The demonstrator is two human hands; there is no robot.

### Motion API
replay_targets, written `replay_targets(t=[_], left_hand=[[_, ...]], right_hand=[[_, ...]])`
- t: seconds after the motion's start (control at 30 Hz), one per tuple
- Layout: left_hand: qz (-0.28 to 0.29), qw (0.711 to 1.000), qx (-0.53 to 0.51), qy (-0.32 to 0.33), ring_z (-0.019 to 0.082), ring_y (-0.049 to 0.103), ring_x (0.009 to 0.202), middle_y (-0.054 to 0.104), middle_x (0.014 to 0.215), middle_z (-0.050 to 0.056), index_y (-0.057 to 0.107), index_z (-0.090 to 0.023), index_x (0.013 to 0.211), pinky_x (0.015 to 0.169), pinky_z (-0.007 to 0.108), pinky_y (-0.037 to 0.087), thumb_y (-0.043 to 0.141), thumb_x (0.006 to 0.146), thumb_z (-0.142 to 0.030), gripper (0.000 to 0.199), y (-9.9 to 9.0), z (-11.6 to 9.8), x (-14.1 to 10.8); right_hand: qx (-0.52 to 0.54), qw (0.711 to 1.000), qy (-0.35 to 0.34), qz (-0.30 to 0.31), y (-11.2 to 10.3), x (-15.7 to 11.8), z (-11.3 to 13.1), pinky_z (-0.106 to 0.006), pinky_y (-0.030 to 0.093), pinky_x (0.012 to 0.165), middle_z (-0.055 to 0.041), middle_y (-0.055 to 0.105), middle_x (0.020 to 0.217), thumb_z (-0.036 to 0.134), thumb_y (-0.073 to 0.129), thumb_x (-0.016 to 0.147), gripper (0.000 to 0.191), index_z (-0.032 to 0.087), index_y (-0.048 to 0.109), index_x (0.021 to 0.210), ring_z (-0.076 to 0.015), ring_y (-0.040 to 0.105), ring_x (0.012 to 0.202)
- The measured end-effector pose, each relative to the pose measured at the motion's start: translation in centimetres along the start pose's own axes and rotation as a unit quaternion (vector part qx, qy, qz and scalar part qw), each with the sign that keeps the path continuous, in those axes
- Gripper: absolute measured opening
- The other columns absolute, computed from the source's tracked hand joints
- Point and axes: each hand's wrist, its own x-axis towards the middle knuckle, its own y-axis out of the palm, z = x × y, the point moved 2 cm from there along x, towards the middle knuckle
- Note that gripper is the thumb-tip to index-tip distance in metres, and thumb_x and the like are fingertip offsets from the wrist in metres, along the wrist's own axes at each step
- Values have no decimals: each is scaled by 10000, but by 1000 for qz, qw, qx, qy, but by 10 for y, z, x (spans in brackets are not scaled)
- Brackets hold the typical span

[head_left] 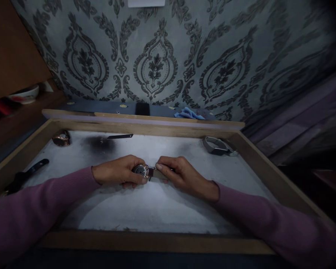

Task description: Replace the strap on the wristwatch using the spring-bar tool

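Observation:
Near the middle of a wooden-framed tray [162, 241], my left hand [123, 172] grips a round wristwatch [140, 170] by its case, dial facing up. A short dark reddish-brown strap piece [151, 172] sticks out from the case on the right. My right hand [179, 173] is closed at that side, thumb and forefinger pinched at a small thin metallic item beside the strap; what exactly it is cannot be made out. Both hands are just above the white tray floor.
A rose-gold watch [61, 139] lies at the back left, a dark blade-like strip [120, 136] at the back. A black strap [30, 172] rests at the left, a grey-banded watch [216, 145] at the back right. Behind the frame are a blue cloth [189, 113] and a black object [142, 109].

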Motion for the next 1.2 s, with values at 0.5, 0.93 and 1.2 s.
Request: replay_targets(t=[0.5, 0.93, 1.2], left_hand=[[-26, 1000, -5, 10, 56, 374, 418, 502, 548, -62, 511, -155, 730, 416, 208, 248, 637, 740, -333, 218, 3, -1, 0], [-34, 999, -19, 13, 53, 367, 416, 468, 513, -76, 507, -156, 704, 427, 215, 245, 614, 731, -261, 152, 5, -2, 0], [-39, 999, -16, 11, 54, 375, 416, 482, 521, -69, 505, -159, 690, 427, 212, 256, 612, 724, -271, 159, 5, -2, 1]], right_hand=[[-7, 1000, 0, -8, 0, -1, 1, -191, 305, 478, 34, 500, 535, 303, 443, 946, 296, 149, 543, 713, -72, 415, 481], [0, 1000, -14, -15, 0, -2, 2, -198, 304, 481, 35, 487, 533, 294, 450, 946, 303, 150, 536, 694, -67, 405, 486], [1, 1000, -14, -11, 0, -1, 4, -196, 292, 471, 41, 472, 527, 306, 445, 944, 314, 156, 523, 679, -67, 386, 476]])
